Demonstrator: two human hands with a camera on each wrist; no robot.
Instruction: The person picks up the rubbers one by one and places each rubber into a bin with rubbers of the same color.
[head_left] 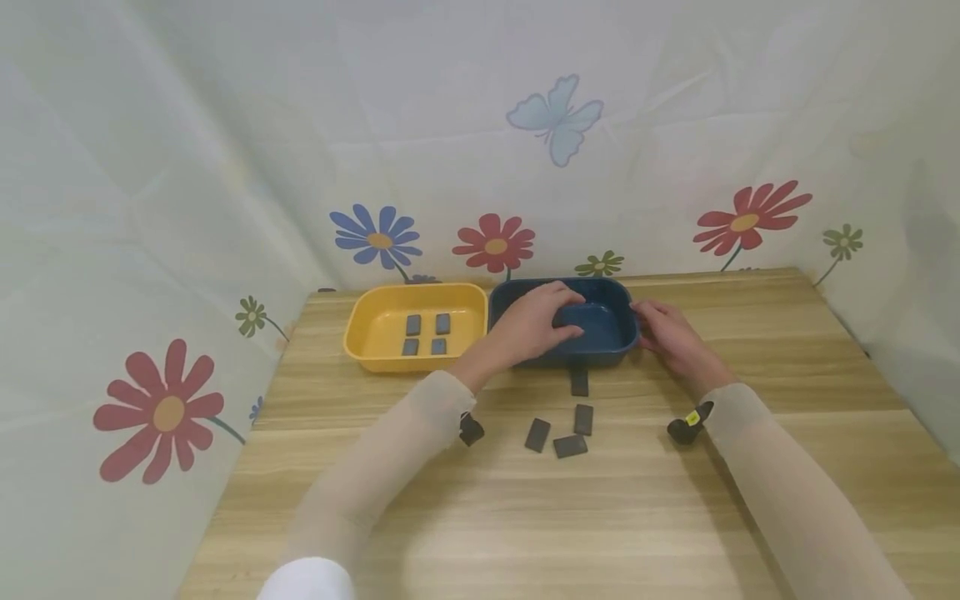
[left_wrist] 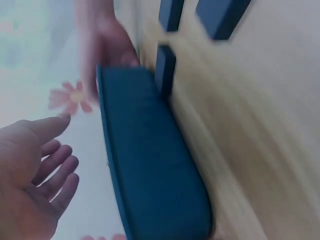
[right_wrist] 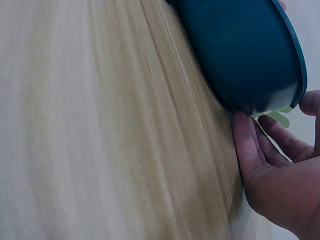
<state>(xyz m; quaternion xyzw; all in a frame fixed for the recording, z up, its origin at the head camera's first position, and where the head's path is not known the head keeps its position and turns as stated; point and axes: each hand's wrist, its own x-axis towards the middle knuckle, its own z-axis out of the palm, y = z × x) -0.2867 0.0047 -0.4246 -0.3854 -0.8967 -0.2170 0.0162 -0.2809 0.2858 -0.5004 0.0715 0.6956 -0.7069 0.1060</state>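
Observation:
A dark blue rectangular plastic tray point(head_left: 600, 329) stands at the back of the table. My left hand point(head_left: 528, 325) hangs over it with thumb and fingers apart and nothing between them; in the left wrist view that hand point(left_wrist: 30, 175) is beside the tray's rim. With my right hand point(head_left: 671, 337) I hold the tray's right end. The right wrist view has the thumb point(right_wrist: 310, 102) at the rim and the fingertips point(right_wrist: 242, 120) low against the wall. One dark rectangular tile point(head_left: 579, 382) lies right at the tray's front wall, and several more tiles point(head_left: 583, 419) lie nearer me.
A yellow tray point(head_left: 360, 337) stands against the blue tray's left end, holding several small grey tiles point(head_left: 442, 323). A flower-printed curtain point(head_left: 420, 167) rises behind the wooden table point(head_left: 480, 517). Dark wrist devices point(head_left: 684, 429) hang below both wrists.

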